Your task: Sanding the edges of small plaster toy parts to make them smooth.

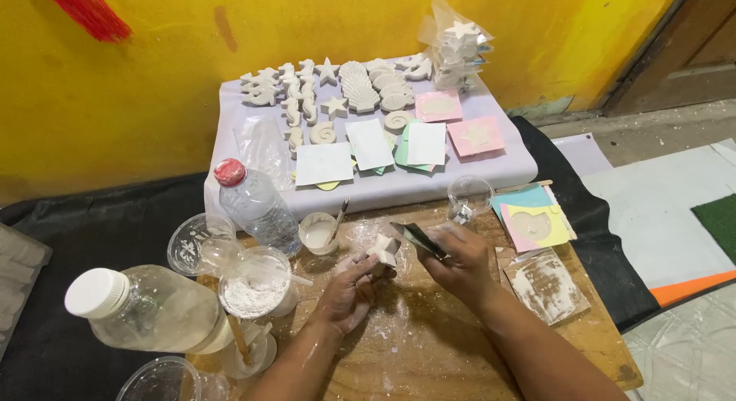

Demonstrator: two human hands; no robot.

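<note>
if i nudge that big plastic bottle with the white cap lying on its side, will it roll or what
Probably it rolls: the bottle lies on its round side at the board's edge. It looks mostly empty, so likely light and easily shoved. The powder cup touching it may block it on that side.

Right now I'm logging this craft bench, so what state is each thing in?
Left hand: gripping white star cast, dusted with powder.
Right hand: holding flat blade against the star.
Red-capped bottle: upright, capped.
White-capped bottle: on its side, capped.
Powder cup: open, partly filled.
Small mixing cup: open, stick inside.
Wooden board: powder-dusted.
</note>
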